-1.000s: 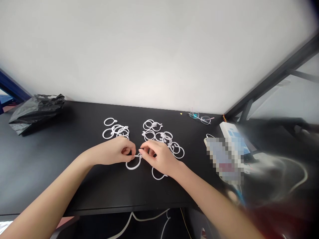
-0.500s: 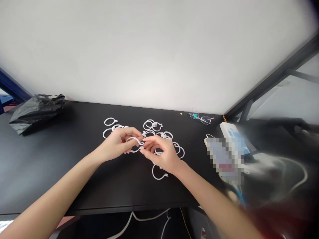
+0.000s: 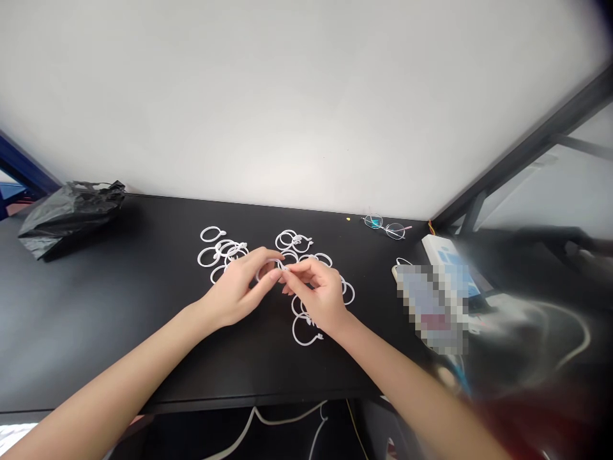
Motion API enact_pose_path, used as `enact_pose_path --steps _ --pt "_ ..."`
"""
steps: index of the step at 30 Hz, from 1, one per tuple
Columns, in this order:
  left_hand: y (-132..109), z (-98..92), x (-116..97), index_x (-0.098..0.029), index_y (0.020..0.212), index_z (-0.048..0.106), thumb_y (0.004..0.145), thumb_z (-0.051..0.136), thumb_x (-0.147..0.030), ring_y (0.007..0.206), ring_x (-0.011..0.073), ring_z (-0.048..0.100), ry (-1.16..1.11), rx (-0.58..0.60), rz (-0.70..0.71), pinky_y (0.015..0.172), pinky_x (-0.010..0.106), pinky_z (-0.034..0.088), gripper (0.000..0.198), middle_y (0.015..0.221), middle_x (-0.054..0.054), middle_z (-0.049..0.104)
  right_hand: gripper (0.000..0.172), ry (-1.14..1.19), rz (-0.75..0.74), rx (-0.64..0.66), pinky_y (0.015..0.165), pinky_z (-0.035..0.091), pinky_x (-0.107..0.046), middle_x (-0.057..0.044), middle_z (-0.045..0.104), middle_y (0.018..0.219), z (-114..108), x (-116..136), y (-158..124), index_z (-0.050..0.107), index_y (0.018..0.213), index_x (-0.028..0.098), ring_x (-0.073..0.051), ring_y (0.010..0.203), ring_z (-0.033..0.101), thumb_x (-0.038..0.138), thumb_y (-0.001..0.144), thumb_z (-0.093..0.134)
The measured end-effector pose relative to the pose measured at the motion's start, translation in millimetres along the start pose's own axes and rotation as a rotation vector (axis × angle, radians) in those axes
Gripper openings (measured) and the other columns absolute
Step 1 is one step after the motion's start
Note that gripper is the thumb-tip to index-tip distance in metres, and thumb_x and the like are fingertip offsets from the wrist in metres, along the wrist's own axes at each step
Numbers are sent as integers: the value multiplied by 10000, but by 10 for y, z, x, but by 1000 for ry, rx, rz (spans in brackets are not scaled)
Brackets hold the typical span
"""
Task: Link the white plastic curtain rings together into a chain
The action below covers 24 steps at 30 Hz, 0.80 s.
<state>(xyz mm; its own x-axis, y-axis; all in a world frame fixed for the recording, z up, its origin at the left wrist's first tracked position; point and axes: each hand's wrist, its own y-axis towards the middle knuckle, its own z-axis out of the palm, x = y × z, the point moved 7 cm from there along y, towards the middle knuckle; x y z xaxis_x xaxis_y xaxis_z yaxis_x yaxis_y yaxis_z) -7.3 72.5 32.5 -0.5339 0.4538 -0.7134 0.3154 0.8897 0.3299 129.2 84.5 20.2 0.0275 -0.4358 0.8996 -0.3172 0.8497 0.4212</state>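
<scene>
A white plastic ring with a clasp point(image 3: 259, 271) is held above the table between both hands, partly covered by the fingers. My left hand point(image 3: 238, 286) is closed on its left side. Thumb and fingertips of my right hand point(image 3: 320, 292) pinch the ring near its clasp, which they mostly hide. To the left lie several similar white rings point(image 3: 209, 234), closed into loops. More rings point(image 3: 287, 240) lie behind and beneath my right hand. One with its ends apart, an open ring point(image 3: 306, 331), rests nearest the front edge.
The black table point(image 3: 201, 364) meets a white wall. A crumpled black plastic bag point(image 3: 71, 214) is at far left. Eyeglasses point(image 3: 385, 225) lie at the back right, near a white box point(image 3: 447, 255) and a blurred phone point(image 3: 428, 306). Cables point(image 3: 244, 431) hang below the front edge.
Both hands have turned the ring and drawn closer together. My left hand has shifted slightly right, uncovering more rings on the left; the fingers now cover more of the clasp.
</scene>
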Motion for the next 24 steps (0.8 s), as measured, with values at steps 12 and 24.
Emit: enact_pose_path --steps 12,24 --pt "-114 -9 -98 -172 763 536 947 309 -278 468 112 436 231 -151 271 483 236 348 311 583 -11 514 280 -356 -151 220 498 352 -218 49 420 592 111 115 -30 426 705 203 -74 498 396 275 975 436" --pt "-120 42 -99 -171 672 504 965 283 -277 450 99 405 92 -148 214 471 233 327 382 532 -24 463 228 -264 -97 226 483 317 -217 66 391 572 166 79 -66 359 762 218 -79 474 374 261 982 402"
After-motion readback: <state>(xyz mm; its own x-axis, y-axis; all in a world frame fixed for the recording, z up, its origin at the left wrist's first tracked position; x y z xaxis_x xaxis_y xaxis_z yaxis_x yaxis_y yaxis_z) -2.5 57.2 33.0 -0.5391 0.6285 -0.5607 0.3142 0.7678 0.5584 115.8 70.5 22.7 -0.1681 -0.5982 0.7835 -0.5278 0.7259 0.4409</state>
